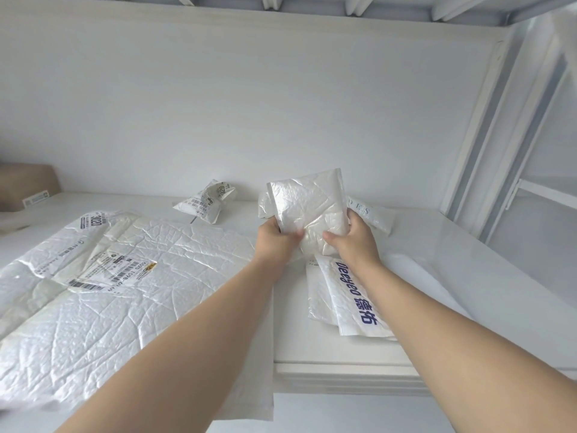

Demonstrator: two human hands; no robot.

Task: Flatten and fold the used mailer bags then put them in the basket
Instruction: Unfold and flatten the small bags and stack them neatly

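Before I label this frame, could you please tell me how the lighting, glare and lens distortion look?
Head view: soft, even light, faint shadows; glare streaks on the big mailer and held mailer; wide-angle lens slants the white frame; label print is readable.

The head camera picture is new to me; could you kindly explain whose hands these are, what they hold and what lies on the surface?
There is no machine here. A person wears one wide-angle camera on the head, looking forward and down, so the two bare arms reaching in are their own. The left hand and the right hand both grip the lower part of a small crinkled mailer bag, held upright above the white table.

On the table lie a large flattened mailer bag with shipping labels at the left, a crumpled mailer bag near the wall, and a blue-lettered mailer bag under the right forearm. Another bag is partly hidden behind the right hand. A cardboard box sits far left. No basket is in view.
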